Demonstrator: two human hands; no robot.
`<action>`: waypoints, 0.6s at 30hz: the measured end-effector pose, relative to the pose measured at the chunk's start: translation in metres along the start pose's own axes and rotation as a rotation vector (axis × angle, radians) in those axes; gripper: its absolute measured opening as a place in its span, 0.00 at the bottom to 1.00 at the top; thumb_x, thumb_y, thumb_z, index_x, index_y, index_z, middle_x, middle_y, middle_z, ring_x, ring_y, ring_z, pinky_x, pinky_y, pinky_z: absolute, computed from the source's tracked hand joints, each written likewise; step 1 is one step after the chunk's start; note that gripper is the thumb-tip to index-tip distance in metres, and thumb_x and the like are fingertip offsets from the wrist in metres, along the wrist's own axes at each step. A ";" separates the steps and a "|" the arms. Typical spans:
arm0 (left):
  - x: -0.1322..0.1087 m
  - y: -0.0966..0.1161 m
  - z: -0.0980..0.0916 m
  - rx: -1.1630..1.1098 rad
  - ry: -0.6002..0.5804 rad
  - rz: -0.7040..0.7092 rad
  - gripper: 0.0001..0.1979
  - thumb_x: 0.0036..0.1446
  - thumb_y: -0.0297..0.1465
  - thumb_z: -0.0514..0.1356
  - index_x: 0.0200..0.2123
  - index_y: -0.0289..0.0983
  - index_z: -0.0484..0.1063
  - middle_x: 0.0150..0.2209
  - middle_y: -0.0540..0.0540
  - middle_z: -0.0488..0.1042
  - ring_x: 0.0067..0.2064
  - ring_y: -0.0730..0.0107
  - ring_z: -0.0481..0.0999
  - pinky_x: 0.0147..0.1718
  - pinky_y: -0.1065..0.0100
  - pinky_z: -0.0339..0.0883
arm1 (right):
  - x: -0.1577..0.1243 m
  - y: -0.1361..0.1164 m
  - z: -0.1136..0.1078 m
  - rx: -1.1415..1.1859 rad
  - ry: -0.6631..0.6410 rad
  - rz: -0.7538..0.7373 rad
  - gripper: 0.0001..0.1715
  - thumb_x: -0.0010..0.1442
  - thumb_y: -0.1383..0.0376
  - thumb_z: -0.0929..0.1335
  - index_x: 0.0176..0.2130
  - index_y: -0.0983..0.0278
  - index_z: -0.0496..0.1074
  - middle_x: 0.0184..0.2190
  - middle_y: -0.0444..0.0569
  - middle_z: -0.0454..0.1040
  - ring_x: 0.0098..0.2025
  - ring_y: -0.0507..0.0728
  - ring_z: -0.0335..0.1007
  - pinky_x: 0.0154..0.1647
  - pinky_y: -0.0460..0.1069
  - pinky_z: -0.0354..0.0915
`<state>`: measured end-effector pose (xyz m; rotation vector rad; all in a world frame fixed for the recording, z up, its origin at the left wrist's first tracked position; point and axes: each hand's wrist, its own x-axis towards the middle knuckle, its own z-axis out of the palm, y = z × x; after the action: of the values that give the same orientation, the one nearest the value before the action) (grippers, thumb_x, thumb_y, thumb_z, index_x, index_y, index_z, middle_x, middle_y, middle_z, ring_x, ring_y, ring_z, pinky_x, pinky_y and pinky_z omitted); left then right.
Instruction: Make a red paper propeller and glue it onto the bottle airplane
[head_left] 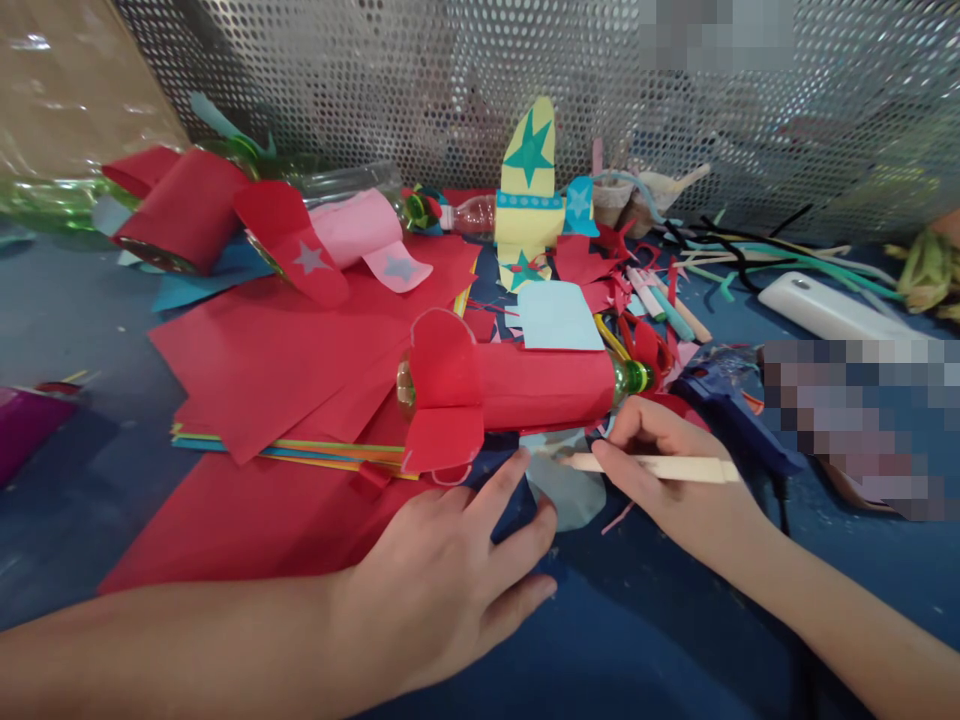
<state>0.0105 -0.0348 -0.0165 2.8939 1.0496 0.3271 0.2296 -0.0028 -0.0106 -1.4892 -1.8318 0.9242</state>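
At the far left of the blue table (52, 290), a purple object (26, 425) is cut off by the frame edge, so you cannot tell what it is. Beyond it lies a red-covered bottle (187, 210), then a red fin (289, 235) bearing a pale star, and loose red sheets (247, 365) spread over other colors. Your left hand (457, 570) rests palm down, fingers apart and gripping nothing; its index fingertip is just beside a pale scrap (577, 500), though contact is unclear. In front of you, at center, the red-wrapped bottle (551, 385) lies on its side, green neck to the right. Its wrap and rounded fins look done; no star shows on it, so, judging by its neighbors, decoration seems to be what it lacks. Behind it stands a yellow paper shape (529, 150) with green stars, apparently finished. Your right hand (682, 505) pinches a cream pencil-like stick (675, 468), its tip over the scrap; whether it touches, or has left any mark, is hard to make out. Farther right are a dark blue tool (739, 410) and a pixelated patch hiding whatever lies there.
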 end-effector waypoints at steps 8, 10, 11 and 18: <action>0.000 0.001 0.000 0.006 -0.009 0.001 0.16 0.62 0.37 0.51 0.50 0.39 0.68 0.54 0.31 0.66 0.30 0.60 0.77 0.25 0.56 0.73 | 0.000 0.000 0.000 -0.010 0.007 -0.003 0.14 0.58 0.66 0.65 0.24 0.61 0.56 0.18 0.37 0.58 0.19 0.48 0.52 0.18 0.43 0.50; 0.000 0.000 0.001 0.008 -0.009 0.001 0.17 0.62 0.37 0.50 0.50 0.39 0.68 0.55 0.31 0.65 0.30 0.59 0.77 0.24 0.56 0.73 | 0.000 -0.001 0.000 0.000 -0.009 0.008 0.14 0.58 0.65 0.65 0.25 0.61 0.56 0.19 0.37 0.59 0.19 0.48 0.53 0.18 0.43 0.51; 0.000 0.000 0.001 0.009 -0.010 0.000 0.16 0.62 0.37 0.50 0.50 0.39 0.68 0.55 0.30 0.65 0.31 0.59 0.77 0.24 0.56 0.73 | 0.000 -0.001 0.000 0.004 -0.022 0.016 0.13 0.58 0.65 0.65 0.25 0.60 0.57 0.19 0.37 0.59 0.19 0.48 0.54 0.19 0.44 0.52; 0.001 0.001 0.001 0.010 -0.005 0.000 0.16 0.62 0.36 0.50 0.50 0.39 0.68 0.54 0.31 0.66 0.30 0.59 0.77 0.25 0.56 0.73 | 0.000 0.001 0.000 0.002 -0.013 0.001 0.13 0.58 0.65 0.65 0.25 0.60 0.57 0.18 0.37 0.58 0.19 0.48 0.53 0.18 0.44 0.51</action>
<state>0.0118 -0.0347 -0.0169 2.9019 1.0531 0.3156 0.2304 -0.0026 -0.0112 -1.4861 -1.8392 0.9380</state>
